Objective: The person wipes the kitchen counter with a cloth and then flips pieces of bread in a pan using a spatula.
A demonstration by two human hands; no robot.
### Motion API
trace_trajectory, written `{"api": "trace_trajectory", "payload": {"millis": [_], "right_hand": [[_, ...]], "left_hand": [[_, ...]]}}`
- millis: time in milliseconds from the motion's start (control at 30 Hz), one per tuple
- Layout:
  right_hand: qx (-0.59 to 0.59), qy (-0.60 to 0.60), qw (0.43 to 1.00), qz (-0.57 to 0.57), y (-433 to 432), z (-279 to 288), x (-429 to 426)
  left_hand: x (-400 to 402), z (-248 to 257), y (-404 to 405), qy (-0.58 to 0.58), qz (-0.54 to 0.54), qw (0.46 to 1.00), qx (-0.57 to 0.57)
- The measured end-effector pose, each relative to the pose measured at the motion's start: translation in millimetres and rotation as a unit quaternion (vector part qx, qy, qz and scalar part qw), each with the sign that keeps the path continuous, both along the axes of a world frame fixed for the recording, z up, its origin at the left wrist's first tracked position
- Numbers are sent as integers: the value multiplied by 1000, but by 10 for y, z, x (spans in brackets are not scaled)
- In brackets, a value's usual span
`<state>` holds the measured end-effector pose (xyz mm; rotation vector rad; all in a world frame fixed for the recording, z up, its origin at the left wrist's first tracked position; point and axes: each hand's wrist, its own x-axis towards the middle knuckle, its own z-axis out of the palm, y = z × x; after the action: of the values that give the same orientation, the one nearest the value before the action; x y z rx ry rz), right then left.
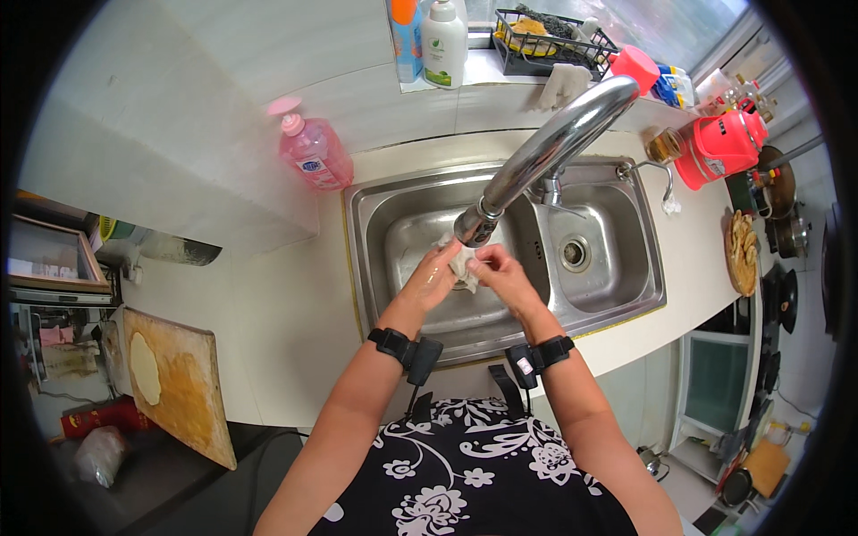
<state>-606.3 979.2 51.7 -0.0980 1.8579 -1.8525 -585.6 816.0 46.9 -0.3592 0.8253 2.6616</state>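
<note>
Over the larger basin of a stainless steel double sink (429, 335), my left hand (432, 278) and my right hand (504, 275) hold a whitish cloth (464, 264) between them. The cloth is bunched up, and its upper part is hidden behind the spout head. Directly above it hangs the end of a chrome faucet (560, 147), which arches in from the back right. My left palm looks wet. The fingers of my right hand pinch the cloth's right side. The smaller basin (606, 281) with its drain lies to the right.
A pink soap pump bottle (316, 154) stands left of the sink. On the sill are a white pump bottle (444, 47) and a black wire basket (556, 43). A red jug (720, 147) and a plate of flatbread (742, 254) sit at right. A wooden board (181, 382) bears dough at left.
</note>
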Motion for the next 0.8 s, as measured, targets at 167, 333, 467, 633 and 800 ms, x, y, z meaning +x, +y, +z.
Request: {"api": "trace_trajectory", "payload": {"millis": [167,333,467,633,800], "right_hand": [[-71,-161,979,-103,175,93,-101],[-126,-161,968,-144,406,119,-227],[20,-108,994,3,27,39,-93],[71,-211,973,-59,-81,-493,-102],[46,-246,950,-189,-213,-1231,-205]], "left_hand": [[-29,-6,-154,-57,-55,973,-216],[-20,38,-383,-83,50,984,-153],[9,-17,-156,-31,-81,984,-157],[107,-417,-294,-2,-61,851,-521],[136,-669,-232,34,-108,844,-524]]}}
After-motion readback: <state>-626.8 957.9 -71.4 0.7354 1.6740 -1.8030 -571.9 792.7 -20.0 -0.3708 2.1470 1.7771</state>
